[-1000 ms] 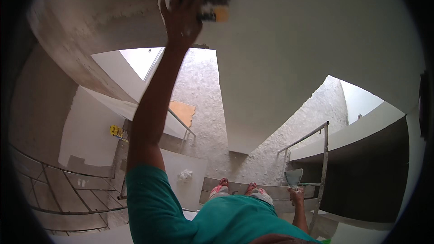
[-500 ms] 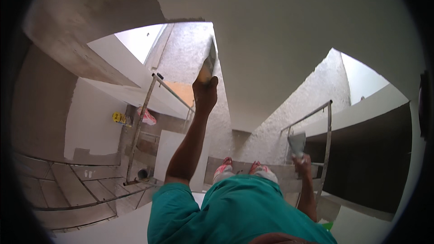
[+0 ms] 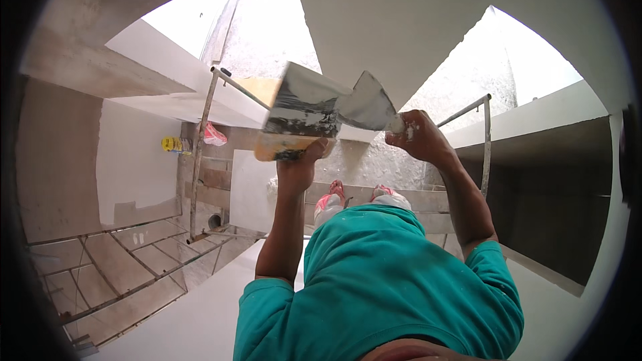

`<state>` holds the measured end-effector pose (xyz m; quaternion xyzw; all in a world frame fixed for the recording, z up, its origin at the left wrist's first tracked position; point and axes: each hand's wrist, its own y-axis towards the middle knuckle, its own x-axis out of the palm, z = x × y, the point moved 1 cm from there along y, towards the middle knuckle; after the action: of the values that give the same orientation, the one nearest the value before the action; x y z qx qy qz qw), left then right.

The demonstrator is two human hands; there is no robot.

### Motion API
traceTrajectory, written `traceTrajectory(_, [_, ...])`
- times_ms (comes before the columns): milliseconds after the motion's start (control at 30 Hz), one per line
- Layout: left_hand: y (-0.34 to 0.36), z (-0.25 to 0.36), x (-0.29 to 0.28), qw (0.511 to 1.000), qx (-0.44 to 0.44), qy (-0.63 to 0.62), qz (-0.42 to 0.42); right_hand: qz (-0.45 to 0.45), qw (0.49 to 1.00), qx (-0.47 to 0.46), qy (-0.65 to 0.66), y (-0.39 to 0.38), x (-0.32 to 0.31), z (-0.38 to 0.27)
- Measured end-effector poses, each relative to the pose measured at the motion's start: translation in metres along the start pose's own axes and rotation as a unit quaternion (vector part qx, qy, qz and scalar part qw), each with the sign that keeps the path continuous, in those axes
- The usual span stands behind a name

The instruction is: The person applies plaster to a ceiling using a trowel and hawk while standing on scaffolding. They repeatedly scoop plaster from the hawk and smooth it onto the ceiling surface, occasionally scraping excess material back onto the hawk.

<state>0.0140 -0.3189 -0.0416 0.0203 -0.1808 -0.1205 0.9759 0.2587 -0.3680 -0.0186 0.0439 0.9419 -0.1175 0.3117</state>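
In front of my body, my left hand [image 3: 301, 164] grips a wide steel blade [image 3: 301, 103] with a pale orange handle [image 3: 274, 145]; dark and white smears cover the blade. My right hand [image 3: 419, 135], fingers closed, holds a narrower putty knife [image 3: 366, 101] coated in pale compound. The putty knife's blade meets or overlaps the wide blade's right edge; whether they touch is hard to tell. My fingers are partly hidden behind the handles.
My feet [image 3: 334, 190] stand on planks among metal scaffold frames [image 3: 486, 147]. A white board [image 3: 249, 184] lies left of my legs. Beyond are a yellow bag [image 3: 175, 144], a pink-and-white bag [image 3: 215, 134] and a metal grid [image 3: 134, 274]. A pale ceiling [image 3: 381, 13] spans overhead.
My left hand has come down from the ceiling to chest level with the wide blade. My right hand has risen and moved inward, bringing the putty knife to it. The view has shifted.
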Motion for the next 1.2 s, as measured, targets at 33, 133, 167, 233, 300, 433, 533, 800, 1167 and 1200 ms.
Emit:
traceTrajectory(33, [0.002,0.006,0.002,0.994,0.051,0.091,-0.041,0.006,1.0,0.004,-0.019,-0.001,-0.001,-0.001])
traceTrajectory(133, [0.014,0.025,0.014,0.898,0.221,0.311,-0.219,-0.03,0.998,0.026,-0.056,0.006,-0.009,-0.002])
traceTrajectory(167, [0.016,0.024,0.015,0.862,0.255,0.386,-0.209,-0.002,0.998,-0.002,-0.065,0.004,-0.01,-0.004])
traceTrajectory(233, [0.024,0.014,0.0,0.838,0.271,0.44,-0.176,0.052,0.994,-0.06,-0.081,-0.003,-0.01,-0.011])
traceTrajectory(300, [0.032,0.005,-0.023,0.827,0.261,0.476,-0.148,0.007,0.997,-0.053,-0.054,0.003,-0.012,-0.015])
traceTrajectory(433, [0.014,-0.007,-0.043,0.907,-0.138,0.398,0.016,0.082,0.982,-0.167,0.012,0.012,-0.006,-0.005])
traceTrajectory(533, [-0.016,0.006,-0.01,0.957,-0.101,-0.22,0.157,0.168,0.951,-0.257,0.04,0.029,0.022,0.0])
traceTrajectory(800, [-0.009,0.015,0.028,0.909,-0.155,-0.386,0.027,0.176,0.916,-0.361,0.007,0.059,0.051,0.01])
traceTrajectory(1167, [0.159,0.172,0.071,0.976,0.216,0.008,-0.034,0.248,0.963,-0.015,-0.104,-0.001,0.088,0.255])
traceTrajectory(1200, [0.191,0.197,0.08,0.956,0.281,0.062,-0.048,0.249,0.965,0.024,-0.083,-0.019,0.1,0.282])
